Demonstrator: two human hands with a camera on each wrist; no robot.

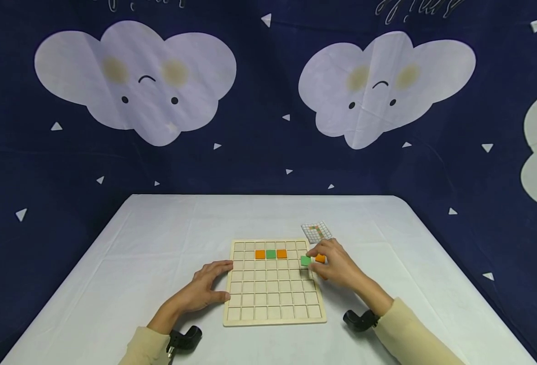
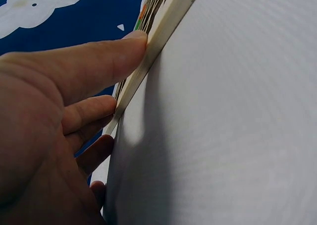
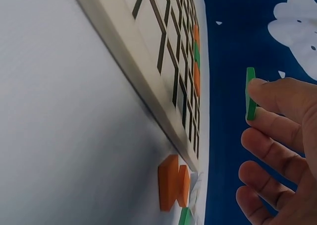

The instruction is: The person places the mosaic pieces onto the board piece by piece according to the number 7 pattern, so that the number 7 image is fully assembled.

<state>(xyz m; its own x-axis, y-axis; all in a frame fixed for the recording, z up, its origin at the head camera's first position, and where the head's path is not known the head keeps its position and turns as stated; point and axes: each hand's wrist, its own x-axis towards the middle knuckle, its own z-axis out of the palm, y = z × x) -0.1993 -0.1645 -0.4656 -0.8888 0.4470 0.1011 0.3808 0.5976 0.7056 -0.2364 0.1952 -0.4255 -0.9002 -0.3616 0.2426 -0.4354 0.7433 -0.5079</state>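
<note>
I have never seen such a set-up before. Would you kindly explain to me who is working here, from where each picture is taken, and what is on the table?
There is no machine: a person works with two bare hands. The widest picture is taken from the head, looking forward and down; the other two are taken from the left and right wrists. On the white table lies a board with a grid. A row of three tiles sits on it: orange, green, orange. The left hand touches the board's left edge. The right hand pinches a green tile, raised over the board's right side. Loose tiles, at least two orange and one green, lie right of the board. A small patterned card lies near its far right corner.
</note>
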